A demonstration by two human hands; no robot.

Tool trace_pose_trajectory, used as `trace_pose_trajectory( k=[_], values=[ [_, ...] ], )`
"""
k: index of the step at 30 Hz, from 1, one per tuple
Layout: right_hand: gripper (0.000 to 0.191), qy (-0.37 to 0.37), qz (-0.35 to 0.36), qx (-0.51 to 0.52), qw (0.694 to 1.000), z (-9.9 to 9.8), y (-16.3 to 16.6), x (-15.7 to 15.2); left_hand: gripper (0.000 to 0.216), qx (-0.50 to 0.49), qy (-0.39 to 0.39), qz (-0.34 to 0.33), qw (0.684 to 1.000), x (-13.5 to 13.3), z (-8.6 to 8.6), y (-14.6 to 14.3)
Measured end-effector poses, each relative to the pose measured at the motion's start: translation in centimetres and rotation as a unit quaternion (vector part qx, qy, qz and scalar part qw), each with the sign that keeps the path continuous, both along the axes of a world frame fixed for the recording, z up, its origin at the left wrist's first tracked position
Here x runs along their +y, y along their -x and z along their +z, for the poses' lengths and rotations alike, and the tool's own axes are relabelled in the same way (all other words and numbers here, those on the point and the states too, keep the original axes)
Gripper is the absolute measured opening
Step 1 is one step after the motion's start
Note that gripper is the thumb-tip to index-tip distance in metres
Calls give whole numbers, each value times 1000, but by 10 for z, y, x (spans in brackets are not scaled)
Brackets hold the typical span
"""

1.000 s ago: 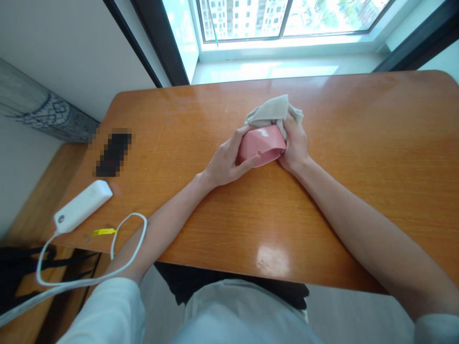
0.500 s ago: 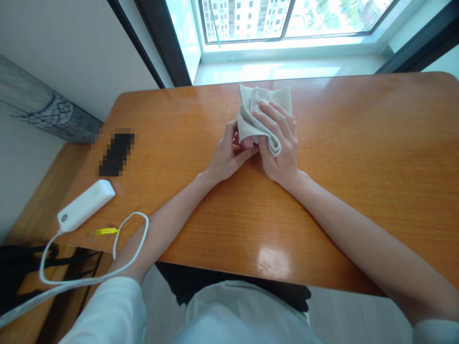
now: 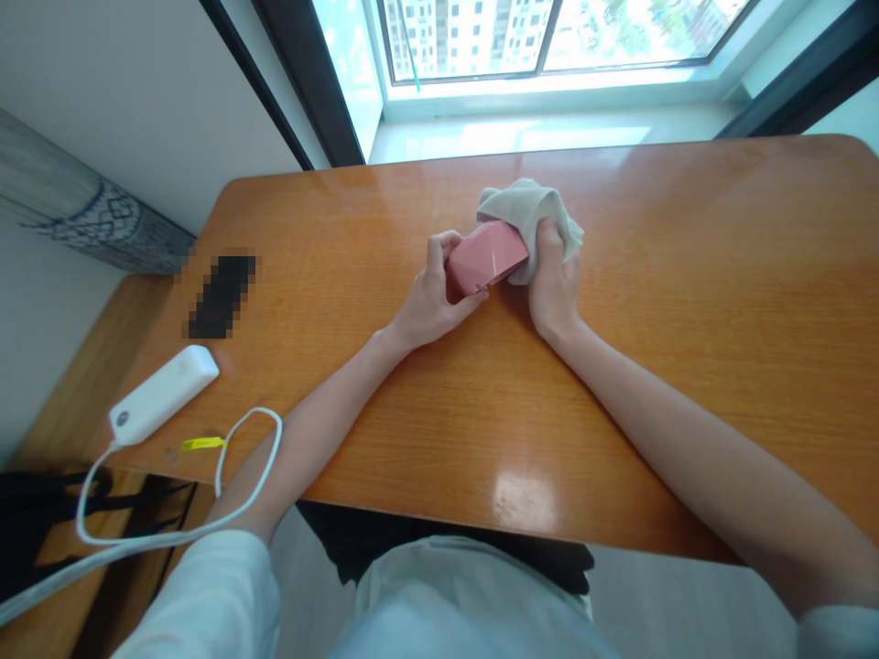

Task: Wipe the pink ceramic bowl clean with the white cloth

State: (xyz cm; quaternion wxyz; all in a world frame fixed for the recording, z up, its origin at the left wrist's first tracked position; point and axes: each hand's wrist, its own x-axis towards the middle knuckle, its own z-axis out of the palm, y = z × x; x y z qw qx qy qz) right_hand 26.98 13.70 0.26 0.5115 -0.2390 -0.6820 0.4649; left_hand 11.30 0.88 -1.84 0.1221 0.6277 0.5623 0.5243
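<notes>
A pink faceted bowl (image 3: pixel 484 256) is held tilted just above the middle of the wooden table (image 3: pixel 412 421). My left hand (image 3: pixel 429 297) grips its left rim, fingers curled round it. My right hand (image 3: pixel 553 279) is closed on a beige cloth (image 3: pixel 528 209) and presses it against the bowl's right side. The cloth bunches up behind the bowl, toward the window.
A white power bank (image 3: pixel 161 394) with a looping white cable (image 3: pixel 226 476) lies near the table's left corner, beside a small yellow tag (image 3: pixel 200 444). A blurred dark object (image 3: pixel 221 295) lies further back on the left. A window sill (image 3: pixel 549 133) runs behind the table.
Half a second ago my right hand covered the bowl from above with the cloth. Now it has swung to the bowl's right side, and the pink bowl shows again, turned in my left hand.
</notes>
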Motion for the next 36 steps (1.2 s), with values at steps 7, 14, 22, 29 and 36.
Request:
trace_pose_trajectory(
  k=[7, 14, 22, 29, 36],
  values=[
    [55, -184, 10, -70, 980, 10, -13, -12, 77, -5, 52, -13, 999, 1, 6, 0],
    [61, -278, 51, -153, 947, 17, -19, -19, 72, -55, 24, 28, 998, 0, 11, -6],
    [62, -281, 109, -163, 939, 24, -14, -25, 76, -39, -43, 61, 996, 1, -4, 1],
    [61, -179, 79, -110, 975, 22, -10, -27, 79, -21, -7, 92, 996, -1, 2, -6],
    [57, -2, 79, -34, 996, -11, 2, 1, 74, 37, -17, 86, 995, -4, 12, -6]
  ],
)
